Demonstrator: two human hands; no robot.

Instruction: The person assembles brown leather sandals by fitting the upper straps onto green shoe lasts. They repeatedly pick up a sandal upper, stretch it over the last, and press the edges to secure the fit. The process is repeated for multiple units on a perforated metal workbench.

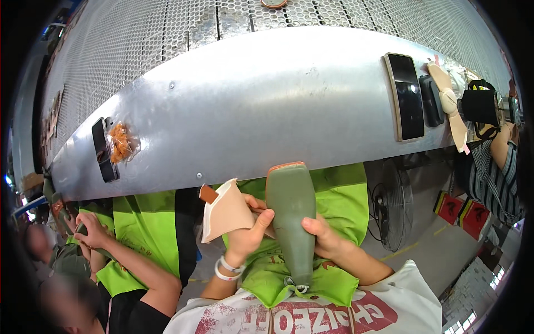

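A dark green shoe last [290, 222] stands up in front of my body, its wide end with an orange rim resting near the bench edge and its narrow end toward my apron. My right hand [328, 238] grips its right side, thumb on the surface. In my left hand [248, 231] is a beige shoe upper [227, 214] with a brown tab [208, 193] sticking out at its far end. The left thumb tip comes up against the last's left side; the other left fingers are partly hidden behind the upper and last.
A metal bench [250, 106] curves across the front. On it lie phones [408, 97] [104, 150], a bag of orange pieces [120, 142] and beige straps [448, 103]. Left, a co-worker's hands [92, 231] hold a dark green object. A fan [395, 206] stands at right beneath the bench.
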